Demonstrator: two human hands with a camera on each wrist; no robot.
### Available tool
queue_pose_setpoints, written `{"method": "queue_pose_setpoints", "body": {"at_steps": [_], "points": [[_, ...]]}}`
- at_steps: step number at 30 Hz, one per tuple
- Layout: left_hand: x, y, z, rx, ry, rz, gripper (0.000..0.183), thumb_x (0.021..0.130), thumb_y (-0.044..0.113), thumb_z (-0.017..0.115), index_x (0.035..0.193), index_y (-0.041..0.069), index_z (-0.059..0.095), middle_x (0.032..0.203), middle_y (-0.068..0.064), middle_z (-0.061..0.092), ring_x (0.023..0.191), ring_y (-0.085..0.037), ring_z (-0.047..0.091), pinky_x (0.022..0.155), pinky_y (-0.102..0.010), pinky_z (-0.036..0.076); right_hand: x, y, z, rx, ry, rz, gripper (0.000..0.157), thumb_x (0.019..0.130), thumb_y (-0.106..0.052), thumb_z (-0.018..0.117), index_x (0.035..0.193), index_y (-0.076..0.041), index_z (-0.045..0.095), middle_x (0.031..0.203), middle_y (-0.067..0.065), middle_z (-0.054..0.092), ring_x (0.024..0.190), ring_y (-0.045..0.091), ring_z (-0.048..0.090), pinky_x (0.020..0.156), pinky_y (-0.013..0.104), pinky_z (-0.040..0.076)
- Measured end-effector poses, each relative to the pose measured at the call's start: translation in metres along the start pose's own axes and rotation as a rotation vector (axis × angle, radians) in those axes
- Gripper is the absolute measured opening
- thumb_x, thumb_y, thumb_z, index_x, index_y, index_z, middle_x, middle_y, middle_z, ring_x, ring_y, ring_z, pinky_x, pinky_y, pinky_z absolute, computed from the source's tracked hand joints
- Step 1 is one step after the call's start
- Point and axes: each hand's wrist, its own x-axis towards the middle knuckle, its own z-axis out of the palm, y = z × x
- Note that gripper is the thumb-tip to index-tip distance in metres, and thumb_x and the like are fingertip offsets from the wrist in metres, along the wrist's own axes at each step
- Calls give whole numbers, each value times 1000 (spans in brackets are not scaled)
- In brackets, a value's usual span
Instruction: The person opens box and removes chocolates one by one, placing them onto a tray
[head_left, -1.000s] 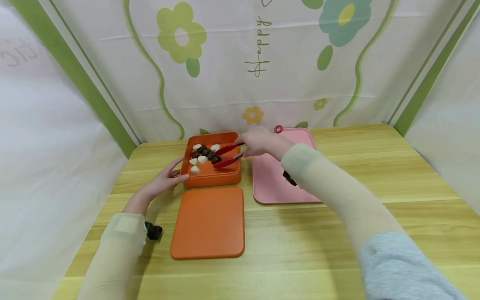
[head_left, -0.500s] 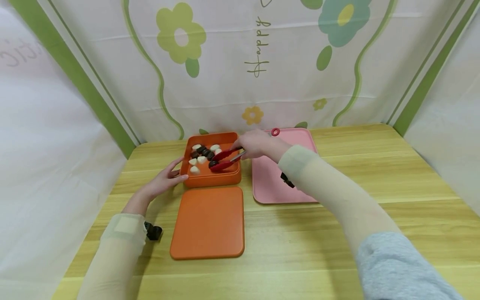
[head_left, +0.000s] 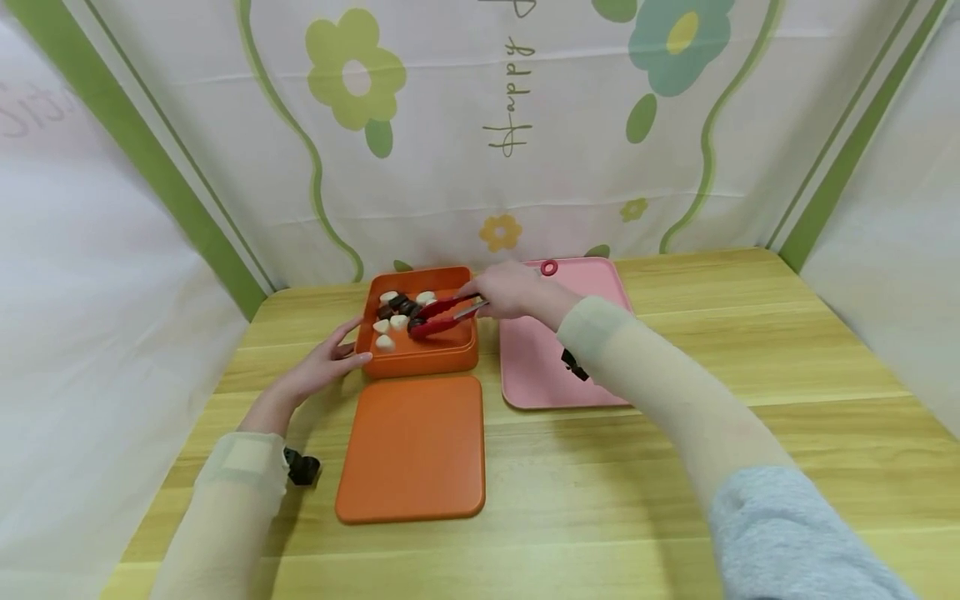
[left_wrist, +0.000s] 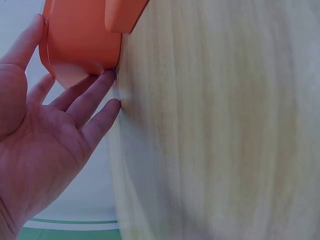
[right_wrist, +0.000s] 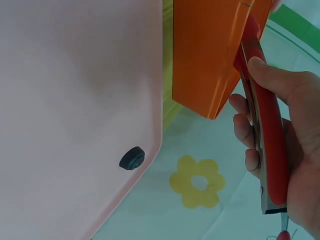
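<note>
An orange box (head_left: 423, 363) stands on the table, holding several white pieces (head_left: 385, 342) and several dark brown pieces (head_left: 399, 303) that look like chocolates. My right hand (head_left: 510, 289) grips metal tongs (right_wrist: 270, 135) with red handles and red tips. The tips (head_left: 431, 328) are inside the box, on either side of a dark piece; whether they squeeze it I cannot tell. My left hand (head_left: 318, 367) rests against the box's left side, fingers fairly straight and thumb at the front left corner. The left wrist view shows these fingertips (left_wrist: 111, 75) touching the orange wall.
A flat orange lid (head_left: 412, 450) lies in front of the box. To the right is a pink tray (head_left: 555, 379), with one dark piece (right_wrist: 132, 158) on it in the right wrist view. A flowered curtain (head_left: 450, 167) hangs behind the wooden table (head_left: 600, 492).
The tongs have moved left within the box, their tips closer together around a dark piece. My left hand stays against the box. The head view has shifted slightly.
</note>
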Motion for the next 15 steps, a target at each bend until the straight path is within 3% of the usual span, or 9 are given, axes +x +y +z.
{"method": "queue_pose_setpoints", "body": {"at_steps": [9, 15], "points": [[0, 0, 0, 0, 0, -5, 80, 99, 36, 58, 158, 27, 5, 157, -26, 12, 143, -43, 14, 110, -62, 16, -24, 13, -14, -11, 88, -23, 43, 91, -26, 67, 134, -28, 62, 87, -2, 65, 77, 19, 57, 66, 36, 46], [0, -1, 0, -11, -5, -12, 82, 98, 36, 59, 158, 27, 4, 156, -28, 14, 143, -43, 14, 110, -62, 16, -43, 20, -20, 25, 117, -48, 46, 92, -24, 66, 137, -27, 59, 81, -4, 62, 72, 18, 54, 63, 35, 43]]}}
